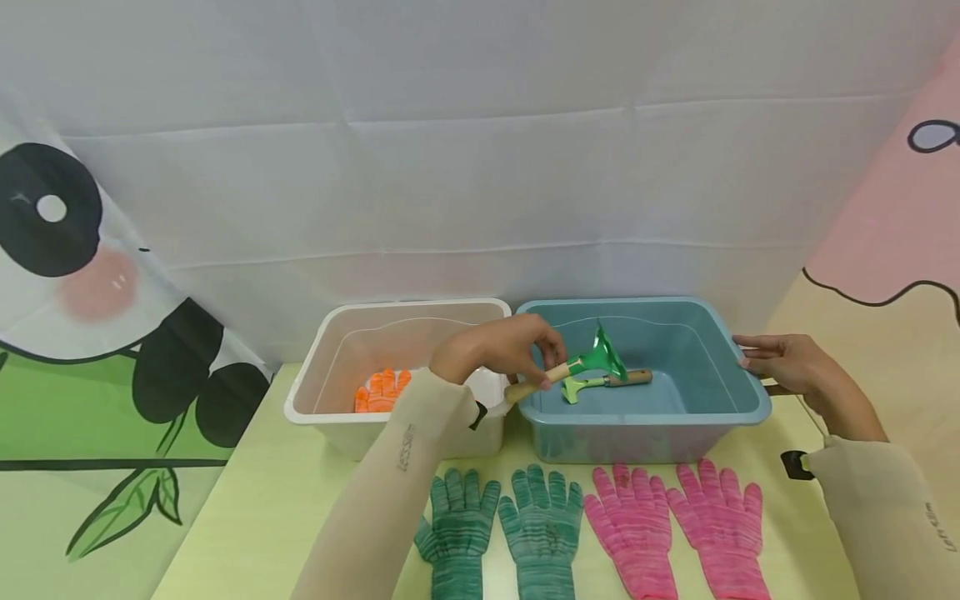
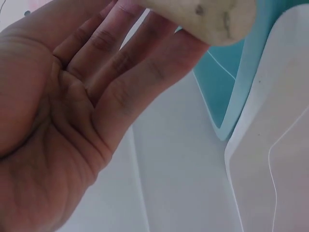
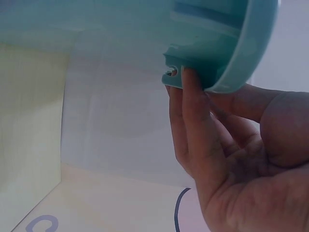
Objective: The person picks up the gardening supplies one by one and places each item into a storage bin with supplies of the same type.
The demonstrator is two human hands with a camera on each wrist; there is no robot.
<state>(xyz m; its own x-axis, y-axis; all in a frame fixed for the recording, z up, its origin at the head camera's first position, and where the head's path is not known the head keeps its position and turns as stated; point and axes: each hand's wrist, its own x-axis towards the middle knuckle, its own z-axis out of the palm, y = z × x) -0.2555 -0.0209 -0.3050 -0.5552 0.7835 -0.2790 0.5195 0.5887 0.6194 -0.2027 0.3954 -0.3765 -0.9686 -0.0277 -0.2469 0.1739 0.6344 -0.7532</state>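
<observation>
My left hand (image 1: 504, 348) pinches the wooden handle of a small garden rake (image 1: 600, 357) with a flared green head, held tilted over the left side of the blue tub (image 1: 645, 442). In the left wrist view the rounded handle end (image 2: 217, 21) shows at the fingertips. Inside the blue tub lies another small garden tool (image 1: 600, 382), light green with a wooden handle. My right hand (image 1: 798, 371) grips the tub's right rim; in the right wrist view its fingers (image 3: 195, 111) reach under the rim's edge.
A white tub (image 1: 322, 418) stands left of the blue one, with orange gloves (image 1: 381, 392) in it. Teal gloves (image 1: 542, 521) and pink gloves (image 1: 633, 525) lie in front on the pale table (image 1: 247, 500). White cloth (image 1: 480, 183) hangs behind.
</observation>
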